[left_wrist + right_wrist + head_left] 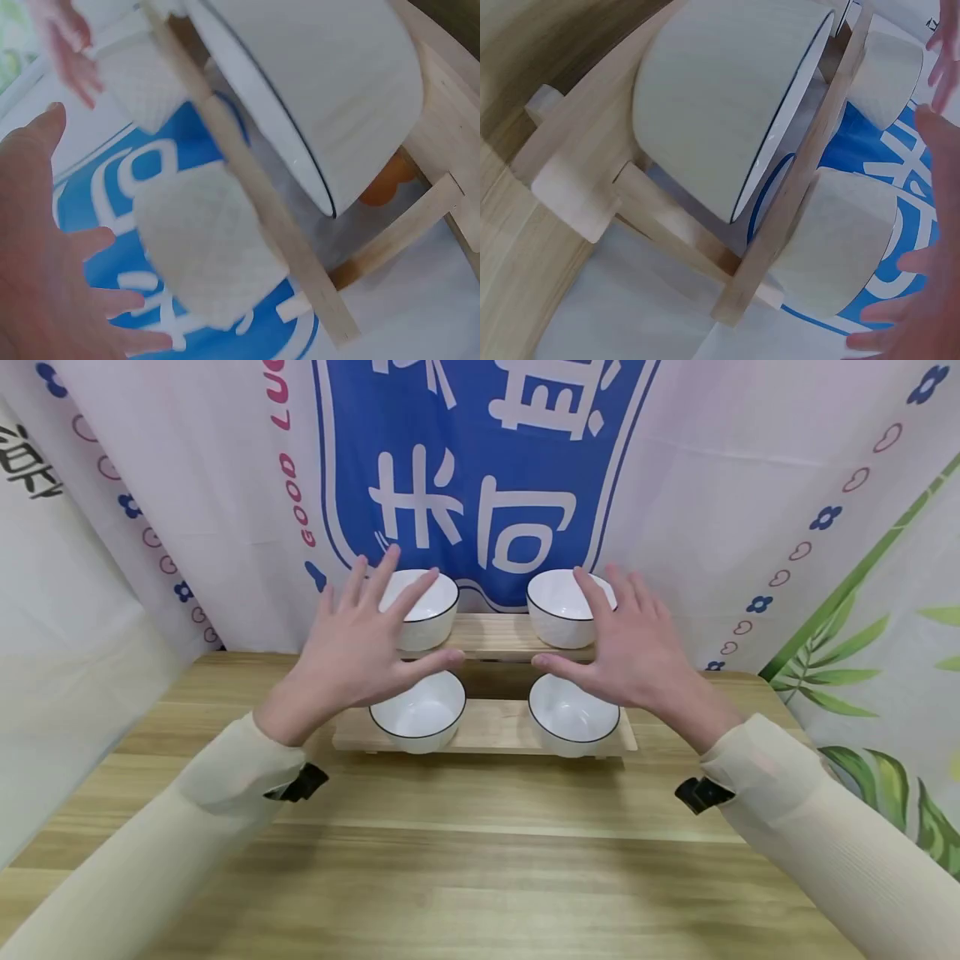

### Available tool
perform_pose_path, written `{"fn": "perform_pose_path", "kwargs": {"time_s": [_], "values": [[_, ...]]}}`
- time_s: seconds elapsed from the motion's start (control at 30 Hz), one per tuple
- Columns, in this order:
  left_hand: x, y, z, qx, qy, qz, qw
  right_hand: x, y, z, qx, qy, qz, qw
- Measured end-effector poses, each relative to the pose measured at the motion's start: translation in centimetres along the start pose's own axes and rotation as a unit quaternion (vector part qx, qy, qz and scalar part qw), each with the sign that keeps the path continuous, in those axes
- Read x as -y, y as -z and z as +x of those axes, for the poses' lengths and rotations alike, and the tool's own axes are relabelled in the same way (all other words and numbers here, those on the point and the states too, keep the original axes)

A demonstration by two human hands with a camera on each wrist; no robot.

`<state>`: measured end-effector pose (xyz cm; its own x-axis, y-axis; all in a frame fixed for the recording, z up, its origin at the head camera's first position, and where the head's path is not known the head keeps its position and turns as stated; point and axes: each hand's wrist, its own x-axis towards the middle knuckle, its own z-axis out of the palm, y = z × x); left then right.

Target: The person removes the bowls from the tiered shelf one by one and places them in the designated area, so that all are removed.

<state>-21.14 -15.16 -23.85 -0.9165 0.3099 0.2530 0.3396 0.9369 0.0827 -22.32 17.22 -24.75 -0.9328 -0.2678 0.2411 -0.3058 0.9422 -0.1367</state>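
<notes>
Both bare hands reach forward over a two-tier wooden rack point(495, 727) that bears white bowls with dark rims. My left hand point(356, 647), fingers spread, overlaps the upper left bowl point(429, 631) and the lower left bowl point(418, 714) in the head view. With its fingers likewise spread, my right hand point(637, 643) overlaps the upper right bowl point(558, 627) and the lower right bowl point(573, 718). Nothing is held in either hand. In the left wrist view, a gap shows between the fingers and the upper bowl point(206, 240).
The rack stands near the back of a wooden table point(465, 860). Behind it hangs a white cloth point(712, 468) with a blue printed panel point(465, 460). A dark strap piece point(300, 782) shows at the left cuff and another dark piece point(703, 795) at the right.
</notes>
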Motion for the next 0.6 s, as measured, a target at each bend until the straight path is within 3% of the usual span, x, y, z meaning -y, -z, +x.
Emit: {"fn": "perform_pose_path", "kwargs": {"time_s": [0.17,0.33,0.43,0.6], "values": [[1.7,0.9,-2.4,-0.051,0.01,-0.106,0.9931,-0.5,0.2,-0.3,-0.064,0.029,0.035,0.9969],[4.5,0.6,-5.1,-0.065,0.029,-0.208,0.9755,-0.6,0.4,-0.6,-0.111,0.05,0.082,0.9891],[6.4,-0.2,-6.5,-0.057,0.036,-0.258,0.9638,-0.4,0.5,-0.8,-0.125,0.06,0.123,0.9826],[9.1,-2.6,-8.3,-0.005,0.065,-0.309,0.9489,0.5,0.8,-1.1,-0.125,0.077,0.186,0.9716]]}}
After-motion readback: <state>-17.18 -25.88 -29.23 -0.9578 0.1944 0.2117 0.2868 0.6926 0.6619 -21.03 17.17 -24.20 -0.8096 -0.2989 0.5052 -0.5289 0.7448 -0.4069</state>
